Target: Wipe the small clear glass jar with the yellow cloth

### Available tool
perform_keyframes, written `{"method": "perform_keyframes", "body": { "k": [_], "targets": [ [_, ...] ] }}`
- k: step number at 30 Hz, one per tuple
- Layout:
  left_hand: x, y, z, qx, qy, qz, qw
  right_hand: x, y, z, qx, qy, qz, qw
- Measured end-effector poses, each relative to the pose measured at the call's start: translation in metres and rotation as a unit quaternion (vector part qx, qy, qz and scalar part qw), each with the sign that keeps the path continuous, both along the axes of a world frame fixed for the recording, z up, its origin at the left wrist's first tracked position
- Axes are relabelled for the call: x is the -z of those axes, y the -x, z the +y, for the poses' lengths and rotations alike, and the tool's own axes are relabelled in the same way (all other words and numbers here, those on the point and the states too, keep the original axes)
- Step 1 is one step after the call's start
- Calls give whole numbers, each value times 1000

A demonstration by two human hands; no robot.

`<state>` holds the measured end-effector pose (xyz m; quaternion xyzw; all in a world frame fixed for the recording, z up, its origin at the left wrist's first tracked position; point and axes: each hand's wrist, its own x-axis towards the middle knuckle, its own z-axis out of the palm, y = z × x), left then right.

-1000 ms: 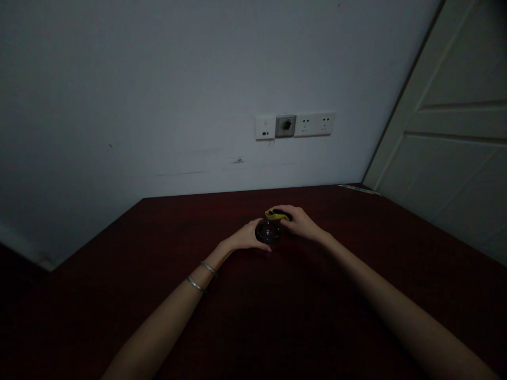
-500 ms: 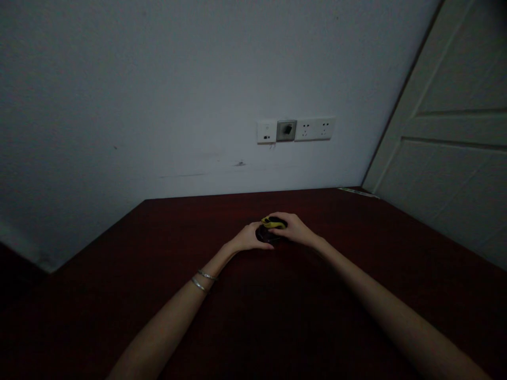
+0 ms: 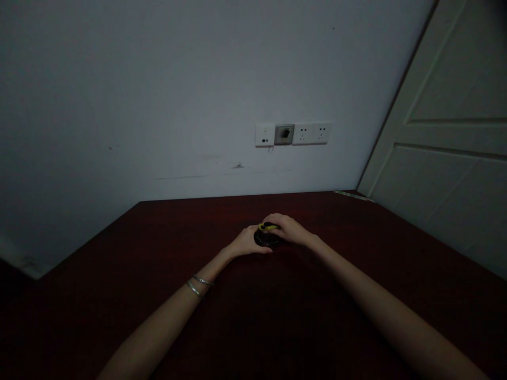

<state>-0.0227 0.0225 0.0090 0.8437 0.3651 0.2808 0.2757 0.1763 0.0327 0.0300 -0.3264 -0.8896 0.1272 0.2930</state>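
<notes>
A dim room, seemingly in a home: a scuffed pale wall point(image 3: 178, 95) with sockets point(image 3: 310, 133), a panelled door point(image 3: 439, 179), a dark red table point(image 3: 182, 221).

Round vessel point(image 3: 266, 241): dark, glossy, glass-like over my remote feed. Yellow-and-black item point(image 3: 268, 227): plastic, as I read it. Bracelets point(image 3: 193, 288): silvery metal, shiny. Tabletop point(image 3: 178, 227): smooth, wood-look, faint sheen. Wall point(image 3: 178, 79): matt, scuffed. Socket plates point(image 3: 312, 134): smooth white plastic. Door point(image 3: 439, 179): grooved, low-sheen.
</notes>
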Motion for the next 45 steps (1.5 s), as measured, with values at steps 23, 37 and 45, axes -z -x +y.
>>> {"method": "perform_keyframes", "body": {
  "k": [23, 37, 45],
  "targets": [
    [-1, 0, -1, -20, -9, 11, 1000, -15, 10, -1, 30, -13, -76, 997],
    [10, -2, 6, -53, -5, 28, 998, -12, -18, -12, 87, 2, -64, 994],
    [6, -3, 3, -29, -5, 19, 999, -18, 4, -3, 83, -24, -112, 990]
  ]
}}
